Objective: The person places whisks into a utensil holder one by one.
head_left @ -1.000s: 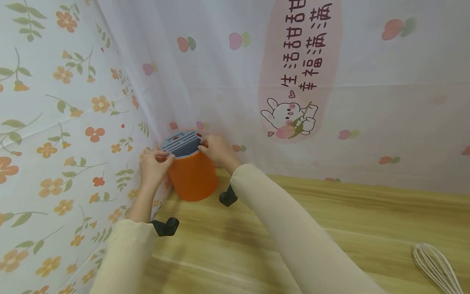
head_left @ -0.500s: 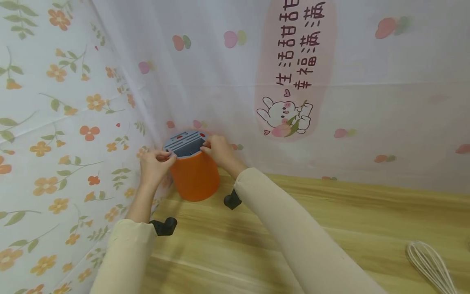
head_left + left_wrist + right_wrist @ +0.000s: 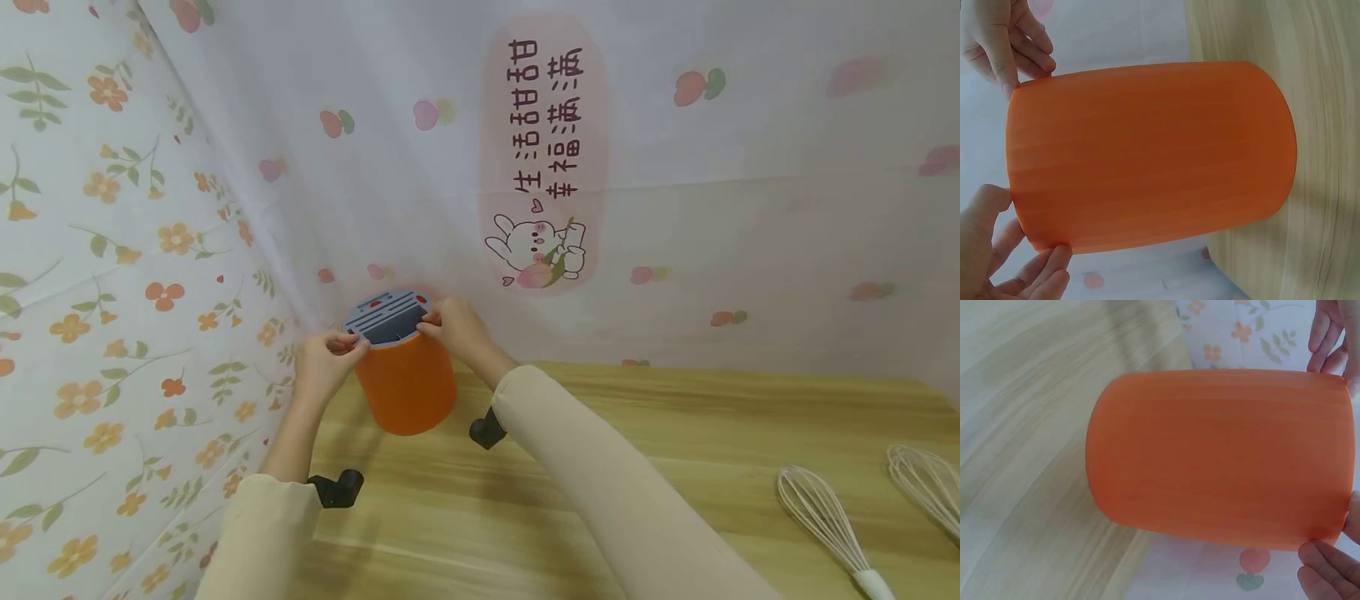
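An orange knife block (image 3: pixel 408 392) with a grey slotted top (image 3: pixel 390 315) stands upright on the wooden table, close to the back corner. One wide, dark opening shows at the front of its top. My left hand (image 3: pixel 324 365) pinches the rim at its left side, thumb in front. On the right side, my right hand (image 3: pixel 459 332) pinches the same rim between thumb and fingers. The left wrist view faces the smooth orange wall (image 3: pixel 1154 156), both hands at the rim end. The right wrist view shows that wall (image 3: pixel 1222 462) too; the slots are hidden there.
Two whisks (image 3: pixel 821 512) (image 3: pixel 926 483) lie on the table (image 3: pixel 585 408) at the right. A flowered cloth (image 3: pixel 112 333) hangs along the left side. Behind the block hangs a pale printed cloth (image 3: pixel 420 192).
The knife block has shifted slightly rightward, away from the flowered cloth, with both hands still gripping its rim. The head view has turned right, bringing a second whisk into sight.
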Tool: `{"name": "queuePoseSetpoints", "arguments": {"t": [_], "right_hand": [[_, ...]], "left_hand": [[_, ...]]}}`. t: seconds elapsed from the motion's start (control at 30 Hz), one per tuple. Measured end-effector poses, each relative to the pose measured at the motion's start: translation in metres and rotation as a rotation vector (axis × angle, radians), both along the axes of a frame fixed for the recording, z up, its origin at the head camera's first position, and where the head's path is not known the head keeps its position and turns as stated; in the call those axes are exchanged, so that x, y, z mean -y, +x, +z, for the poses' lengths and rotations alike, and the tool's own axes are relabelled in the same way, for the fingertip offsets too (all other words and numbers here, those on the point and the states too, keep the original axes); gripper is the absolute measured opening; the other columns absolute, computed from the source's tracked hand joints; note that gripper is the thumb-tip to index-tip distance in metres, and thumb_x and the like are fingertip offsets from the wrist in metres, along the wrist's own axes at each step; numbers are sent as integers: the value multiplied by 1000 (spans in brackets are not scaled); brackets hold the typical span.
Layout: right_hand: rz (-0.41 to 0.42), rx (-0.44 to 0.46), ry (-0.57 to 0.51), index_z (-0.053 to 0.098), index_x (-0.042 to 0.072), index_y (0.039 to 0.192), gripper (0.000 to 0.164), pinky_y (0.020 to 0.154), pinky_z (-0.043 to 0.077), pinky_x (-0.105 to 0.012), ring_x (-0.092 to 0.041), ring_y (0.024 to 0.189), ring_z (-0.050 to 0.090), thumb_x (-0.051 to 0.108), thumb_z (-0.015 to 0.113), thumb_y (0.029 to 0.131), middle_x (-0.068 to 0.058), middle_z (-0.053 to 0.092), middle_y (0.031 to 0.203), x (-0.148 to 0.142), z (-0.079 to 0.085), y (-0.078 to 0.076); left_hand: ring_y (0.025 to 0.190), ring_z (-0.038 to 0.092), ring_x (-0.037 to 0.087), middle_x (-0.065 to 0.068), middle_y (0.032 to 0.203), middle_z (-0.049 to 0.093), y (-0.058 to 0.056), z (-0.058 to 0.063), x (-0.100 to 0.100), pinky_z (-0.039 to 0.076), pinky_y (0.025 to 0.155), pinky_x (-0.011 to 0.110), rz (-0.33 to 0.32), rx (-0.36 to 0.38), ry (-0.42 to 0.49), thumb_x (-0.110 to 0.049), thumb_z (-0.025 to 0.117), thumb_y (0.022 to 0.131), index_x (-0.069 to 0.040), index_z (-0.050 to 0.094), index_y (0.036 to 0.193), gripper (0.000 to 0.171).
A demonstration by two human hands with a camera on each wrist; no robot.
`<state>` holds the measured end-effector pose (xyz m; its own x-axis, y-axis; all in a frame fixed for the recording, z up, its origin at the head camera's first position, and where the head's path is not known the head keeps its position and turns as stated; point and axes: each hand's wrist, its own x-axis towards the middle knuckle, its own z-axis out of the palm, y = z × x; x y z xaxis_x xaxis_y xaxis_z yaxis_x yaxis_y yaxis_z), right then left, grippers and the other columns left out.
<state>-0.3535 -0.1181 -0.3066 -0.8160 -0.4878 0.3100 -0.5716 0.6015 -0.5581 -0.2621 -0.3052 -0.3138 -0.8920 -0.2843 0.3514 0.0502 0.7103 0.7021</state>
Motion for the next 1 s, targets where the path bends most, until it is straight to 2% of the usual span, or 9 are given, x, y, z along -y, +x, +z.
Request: {"name": "queuePoseSetpoints", "arguments": {"t": [0.27,0.53,0.77,1.0], "right_hand": [[-13,22,-5,71,2,91,20,71,48,-26,-20,83,59,21,66,86,-7,66,92,-27,-2,15],[-49,-1,-22,72,3,83,17,64,46,-24,-18,76,58,19,67,84,-5,65,85,-55,-4,27],[-114,0,-59,72,4,94,20,70,49,-27,-18,80,59,21,67,84,-5,66,90,-81,-3,40],[-155,20,-115,73,6,92,20,70,51,-30,-19,82,62,22,70,82,-4,68,95,-114,-5,56]], "left_hand": [[85,62,33,23,94,64,6,-5,-22,53,68,37,-40,-19,0,-16,68,82,6,68,97,26],[88,63,33,22,96,64,10,-6,-45,53,72,39,-76,-11,32,-17,69,82,5,68,99,27],[91,62,34,23,101,63,13,0,-66,52,74,40,-147,1,48,-18,67,84,5,67,103,30],[89,63,32,20,98,64,18,-2,-91,53,73,39,-193,14,85,-18,70,82,4,68,101,29]]}}
